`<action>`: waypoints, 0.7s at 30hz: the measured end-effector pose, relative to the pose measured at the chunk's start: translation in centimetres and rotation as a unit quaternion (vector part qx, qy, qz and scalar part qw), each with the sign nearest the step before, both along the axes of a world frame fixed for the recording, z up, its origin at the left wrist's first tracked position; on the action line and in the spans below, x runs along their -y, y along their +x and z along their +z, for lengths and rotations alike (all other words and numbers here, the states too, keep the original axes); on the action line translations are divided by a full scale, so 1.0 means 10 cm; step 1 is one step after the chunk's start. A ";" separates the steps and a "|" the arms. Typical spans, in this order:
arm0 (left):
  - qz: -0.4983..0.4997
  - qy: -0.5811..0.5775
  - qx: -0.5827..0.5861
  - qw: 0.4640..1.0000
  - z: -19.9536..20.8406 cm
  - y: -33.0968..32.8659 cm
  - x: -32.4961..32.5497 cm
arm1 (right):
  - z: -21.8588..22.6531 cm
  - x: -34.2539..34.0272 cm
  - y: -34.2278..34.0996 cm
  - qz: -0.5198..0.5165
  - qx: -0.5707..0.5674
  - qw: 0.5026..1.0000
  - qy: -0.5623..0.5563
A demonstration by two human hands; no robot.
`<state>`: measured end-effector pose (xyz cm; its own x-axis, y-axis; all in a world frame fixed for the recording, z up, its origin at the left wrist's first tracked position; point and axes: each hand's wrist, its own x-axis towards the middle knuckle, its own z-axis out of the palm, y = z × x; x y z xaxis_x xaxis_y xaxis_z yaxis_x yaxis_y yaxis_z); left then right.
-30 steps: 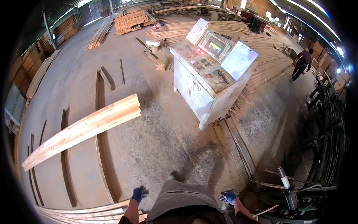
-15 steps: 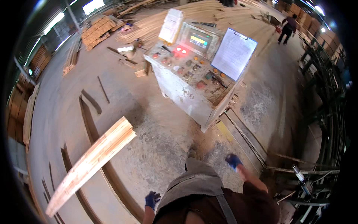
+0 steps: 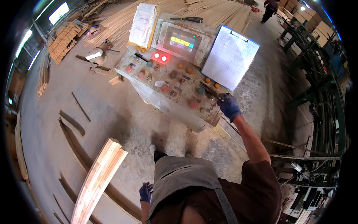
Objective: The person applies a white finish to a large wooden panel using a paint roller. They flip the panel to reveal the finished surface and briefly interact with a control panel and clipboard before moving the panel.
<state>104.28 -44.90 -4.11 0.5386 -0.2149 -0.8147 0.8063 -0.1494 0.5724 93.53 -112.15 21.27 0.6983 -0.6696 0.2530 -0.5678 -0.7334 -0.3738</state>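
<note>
A worn metal control console (image 3: 167,108) stands in front of me, with several round buttons, two lit red lamps (image 3: 160,56) and a screen (image 3: 182,44). My right hand (image 3: 229,106), in a dark blue glove, is at the panel's right corner. Its bent fingers close on the end of a black lever (image 3: 209,89), though the fingertips are partly hidden. A second black lever (image 3: 141,57) lies at the panel's left. My left hand (image 3: 146,192), gloved too, hangs low beside my grey apron (image 3: 186,173), holding nothing, fingers loosely apart.
A clipboard (image 3: 231,56) with paper and a paper pad (image 3: 143,24) lean on the console; a black-handled tool (image 3: 186,19) lies on top. Stacked boards (image 3: 99,179) rise at lower left. Dark machinery (image 3: 317,93) lines the right. Another person (image 3: 269,11) stands far off.
My right hand has risen from low at my side to the panel's right corner. The console now appears nearer. My left hand stays low. The distant person appears nearer the top edge.
</note>
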 end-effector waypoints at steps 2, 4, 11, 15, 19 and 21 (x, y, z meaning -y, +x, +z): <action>0.009 0.005 -0.034 0.999 0.20 0.66 0.22 | 0.04 0.08 0.32 -0.020 0.000 1.000 -0.010; -0.042 0.033 0.005 0.999 0.13 1.26 0.28 | 0.18 0.10 0.58 -0.058 -0.062 0.996 0.023; -0.187 -0.025 0.173 0.967 0.69 3.46 1.47 | -0.07 0.14 1.10 -0.114 -0.140 0.980 -0.088; -0.240 -0.097 0.228 0.938 1.05 4.20 2.50 | 0.00 0.15 1.24 -0.142 -0.170 0.971 -0.089; -0.266 -0.161 0.256 0.915 1.74 4.05 3.52 | 0.07 0.19 1.29 -0.139 -0.200 0.967 -0.073; -0.299 -0.188 0.265 0.897 2.05 3.83 3.86 | 0.15 0.15 1.33 -0.142 -0.190 0.970 -0.053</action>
